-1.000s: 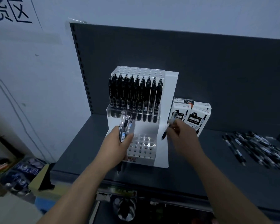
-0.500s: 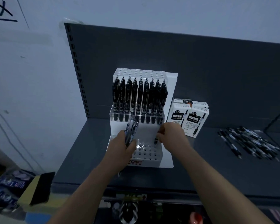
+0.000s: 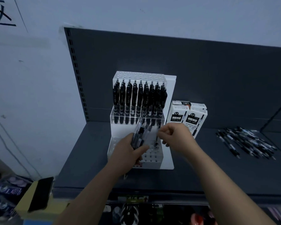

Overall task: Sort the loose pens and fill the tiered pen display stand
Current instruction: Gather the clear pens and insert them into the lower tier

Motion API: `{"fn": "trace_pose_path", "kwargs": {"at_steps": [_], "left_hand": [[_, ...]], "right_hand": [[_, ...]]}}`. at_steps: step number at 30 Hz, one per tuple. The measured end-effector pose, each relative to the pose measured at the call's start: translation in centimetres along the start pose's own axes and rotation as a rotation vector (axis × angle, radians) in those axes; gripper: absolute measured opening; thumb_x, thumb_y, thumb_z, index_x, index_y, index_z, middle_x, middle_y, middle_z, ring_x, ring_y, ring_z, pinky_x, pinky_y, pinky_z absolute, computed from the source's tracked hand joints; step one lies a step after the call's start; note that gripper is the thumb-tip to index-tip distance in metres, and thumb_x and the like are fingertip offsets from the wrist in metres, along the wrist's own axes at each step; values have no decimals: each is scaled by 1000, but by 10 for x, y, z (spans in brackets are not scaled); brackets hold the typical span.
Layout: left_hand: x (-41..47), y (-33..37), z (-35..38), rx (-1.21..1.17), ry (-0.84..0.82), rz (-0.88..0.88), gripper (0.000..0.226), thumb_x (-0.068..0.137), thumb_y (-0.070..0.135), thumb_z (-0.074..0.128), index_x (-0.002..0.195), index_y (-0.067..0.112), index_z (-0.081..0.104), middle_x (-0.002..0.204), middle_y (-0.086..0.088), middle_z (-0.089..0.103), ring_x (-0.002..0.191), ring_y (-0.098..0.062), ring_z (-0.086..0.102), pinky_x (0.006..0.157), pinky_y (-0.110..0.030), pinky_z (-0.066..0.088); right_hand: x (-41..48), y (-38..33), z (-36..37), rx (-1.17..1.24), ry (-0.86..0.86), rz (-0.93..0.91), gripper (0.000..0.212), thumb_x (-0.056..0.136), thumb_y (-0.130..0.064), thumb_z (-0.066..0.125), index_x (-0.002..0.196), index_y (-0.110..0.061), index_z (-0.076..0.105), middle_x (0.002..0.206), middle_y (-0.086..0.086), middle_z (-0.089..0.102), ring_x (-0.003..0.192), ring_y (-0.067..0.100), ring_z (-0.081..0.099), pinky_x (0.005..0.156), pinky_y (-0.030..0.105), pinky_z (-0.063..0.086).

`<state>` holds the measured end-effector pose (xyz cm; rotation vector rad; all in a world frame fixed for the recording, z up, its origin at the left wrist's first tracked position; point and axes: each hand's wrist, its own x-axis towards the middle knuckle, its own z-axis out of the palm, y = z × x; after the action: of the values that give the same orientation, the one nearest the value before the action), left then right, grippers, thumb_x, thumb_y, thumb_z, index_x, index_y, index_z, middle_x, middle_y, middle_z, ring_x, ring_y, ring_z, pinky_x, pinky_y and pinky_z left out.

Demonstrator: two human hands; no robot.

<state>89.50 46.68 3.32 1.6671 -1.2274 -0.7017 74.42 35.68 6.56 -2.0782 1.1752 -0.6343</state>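
- Stand [image 3: 169,111] dead centre on the shelf [image 3: 88,151]: clear acrylic steps, white side panel, hole-drilled tiers. Middle tier packed with glossy black pens [image 3: 139,98], all upright.
- Left hand [image 3: 128,153] grips a bundle [image 3: 140,135] of slim, clear-barrelled pens, fingers wrapped round it, over the bottom tier.
- Right hand [image 3: 177,138]: fingers pinch one pen [image 3: 157,140], tip down in a bottom-tier hole near the right edge.
- Boxes [image 3: 185,117], white card, right against the stand's right side.
- Loose pens [image 3: 246,142] heaped well to the right, with bare matte shelf between and along the front edge.
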Motion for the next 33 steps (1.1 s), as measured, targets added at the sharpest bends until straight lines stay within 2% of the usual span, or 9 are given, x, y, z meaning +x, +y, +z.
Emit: {"fn": "trace_pose_path", "kwargs": {"at_steps": [2,5,8,13,15,19,22,27,33], "left_hand": [[-1,7,7,-62,-24,-2,17,86,22,71,88,22,54,65,-4,63,47,-7,59,46,-20,49],[-1,13,14,-111,-48,-20,18,86,19,71,89,23,54,65,-5,63,48,-10,61,48,-24,52],[-2,15,17,-123,-66,-34,18,87,19,70,92,20,53,69,-7,64,49,-12,62,48,-25,53],[-3,9,16,-157,0,-69,13,92,21,63,95,13,53,79,-11,66,63,-26,68,57,-40,59],[-2,4,9,-121,44,-82,12,94,22,59,94,13,52,79,-11,66,64,-28,68,55,-37,59],[2,-5,1,-20,83,-84,15,95,26,57,88,14,50,74,-8,66,47,-15,59,44,-22,48],[4,-7,3,24,102,-70,16,95,27,57,85,16,51,75,-7,67,44,-8,55,42,-14,41],[9,-11,4,59,80,-76,20,99,27,47,86,12,47,83,-15,64,51,-13,53,47,-23,41],[10,-12,2,50,79,-67,25,99,27,46,90,4,48,82,-20,63,51,-15,51,47,-26,42]], "right_hand": [[-6,-7,-3,162,-71,-20,7,89,-11,67,85,-16,71,69,-4,68,56,3,63,56,18,52],[-11,-7,-7,302,-141,5,14,90,-5,64,84,-15,71,67,-2,69,57,5,63,59,18,52],[-15,-6,-7,441,-163,47,9,90,-4,64,85,-8,70,65,4,68,56,8,63,57,18,51],[-14,1,-18,511,-78,83,14,91,-7,62,85,4,68,68,10,68,60,15,64,60,22,54],[-10,6,-30,502,8,79,15,92,-5,61,82,5,64,67,13,65,61,17,62,60,23,54],[-2,12,-38,440,192,34,23,93,1,57,72,-5,54,62,8,58,58,16,60,60,24,54],[1,11,-32,328,254,-30,25,93,-2,59,70,-10,55,64,4,59,66,21,65,69,33,58],[1,0,-14,20,195,-110,17,92,-12,60,77,-5,60,73,13,68,73,30,66,69,40,55],[4,-2,5,-232,74,-107,20,93,-17,58,78,-4,59,74,12,65,71,30,62,66,45,54]]}}
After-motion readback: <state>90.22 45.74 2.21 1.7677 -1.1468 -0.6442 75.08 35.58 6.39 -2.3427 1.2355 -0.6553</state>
